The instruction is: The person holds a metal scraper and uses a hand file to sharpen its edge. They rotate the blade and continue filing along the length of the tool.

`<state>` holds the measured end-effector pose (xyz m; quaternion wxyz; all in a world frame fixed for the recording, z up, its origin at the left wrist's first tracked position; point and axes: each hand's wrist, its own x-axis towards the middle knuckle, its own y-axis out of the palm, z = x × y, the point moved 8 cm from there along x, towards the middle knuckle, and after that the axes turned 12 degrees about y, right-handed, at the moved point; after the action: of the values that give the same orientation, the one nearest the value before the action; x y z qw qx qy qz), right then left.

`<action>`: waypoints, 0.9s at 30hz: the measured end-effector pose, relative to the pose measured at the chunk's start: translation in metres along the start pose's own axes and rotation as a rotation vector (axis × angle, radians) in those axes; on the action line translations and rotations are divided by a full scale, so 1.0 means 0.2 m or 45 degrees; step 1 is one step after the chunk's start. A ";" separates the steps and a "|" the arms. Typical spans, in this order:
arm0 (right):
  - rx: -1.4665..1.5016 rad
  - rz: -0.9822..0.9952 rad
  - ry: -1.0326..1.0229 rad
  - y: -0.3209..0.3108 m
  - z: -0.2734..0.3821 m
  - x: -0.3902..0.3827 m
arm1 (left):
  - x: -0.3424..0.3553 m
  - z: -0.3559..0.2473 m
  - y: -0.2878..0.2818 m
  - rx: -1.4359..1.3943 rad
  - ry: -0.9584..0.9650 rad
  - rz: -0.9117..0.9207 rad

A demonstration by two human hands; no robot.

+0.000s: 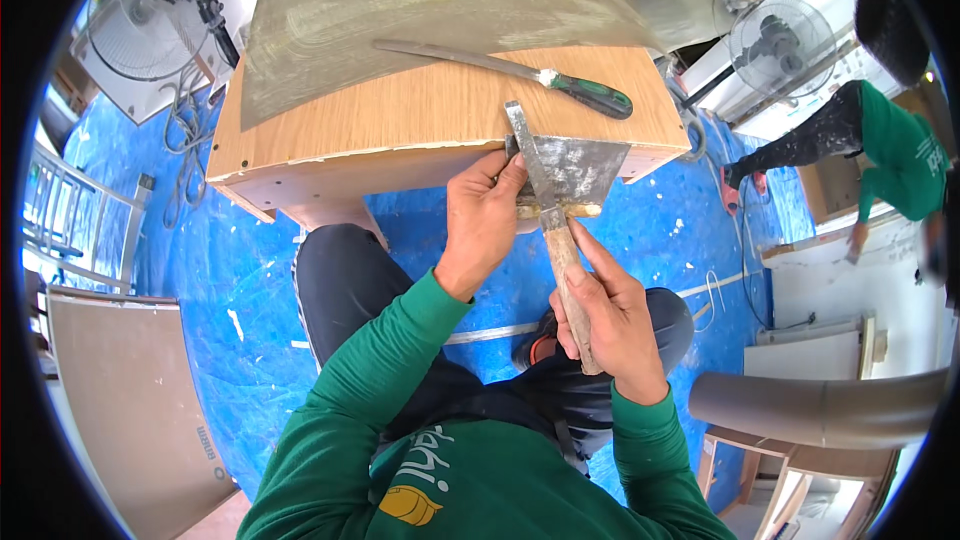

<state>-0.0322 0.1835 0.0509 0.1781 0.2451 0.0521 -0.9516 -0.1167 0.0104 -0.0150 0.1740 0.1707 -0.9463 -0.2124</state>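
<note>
In front of the wooden bench, my left hand [477,223] is closed on the left edge of a broad, flat metal scraper [590,168] with a pale, worn strip along its near edge. My right hand [612,312] wraps round the wooden handle of a chisel [566,270]. The chisel's narrow steel blade slants up across the scraper, its tip over the bench edge. Left fingertips are close against the blade; whether they touch it is hard to tell. Beyond both hands, a file [590,95] with a dark green and black handle lies on the wood.
A grey-brown sheet [400,15] covers the far part of the wooden bench [330,145]. Fans stand at left [140,20] and right [782,45]. Blue sheeting [240,280] covers the floor, with cables [187,135] on it. A person in green [905,150] is at right, near a large pipe [810,408].
</note>
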 end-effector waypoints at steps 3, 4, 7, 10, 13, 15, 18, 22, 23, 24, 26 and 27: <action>0.002 -0.003 0.001 0.00 -0.01 0.00 | 0.00 -0.01 0.00 0.039 0.024 0.005; 0.008 -0.006 0.009 0.00 0.00 0.00 | 0.00 -0.01 0.00 0.029 0.014 0.005; 0.002 -0.018 0.012 0.00 0.00 -0.01 | -0.01 -0.01 0.00 0.016 -0.003 0.000; -0.001 -0.034 0.018 -0.01 0.01 -0.01 | 0.00 -0.01 0.00 0.046 0.005 0.012; -0.006 -0.050 0.028 -0.01 0.01 -0.01 | 0.00 -0.01 0.00 0.080 0.032 0.036; -0.018 -0.055 0.025 -0.01 0.01 -0.01 | 0.00 -0.01 0.00 0.052 0.033 0.023; -0.032 -0.060 0.015 -0.02 0.02 -0.01 | 0.00 -0.02 0.01 0.054 0.023 0.033; -0.041 -0.077 0.020 -0.01 0.02 -0.02 | 0.01 -0.02 0.01 0.041 0.045 0.025; -0.047 -0.080 0.019 -0.01 0.02 -0.02 | 0.01 -0.03 0.01 0.044 0.047 0.033; -0.065 -0.088 0.013 -0.01 0.03 -0.02 | 0.01 -0.03 0.01 0.048 0.048 0.041; -0.101 -0.105 0.001 -0.02 0.03 -0.02 | 0.01 -0.04 0.01 0.070 0.056 0.036; -0.121 -0.106 -0.011 -0.01 0.03 -0.02 | 0.00 -0.04 0.01 0.082 0.058 0.033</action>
<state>-0.0326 0.1860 0.0588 0.1499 0.2298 0.1067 -0.9557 -0.1144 0.0082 -0.0067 0.1925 0.1686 -0.9506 -0.1756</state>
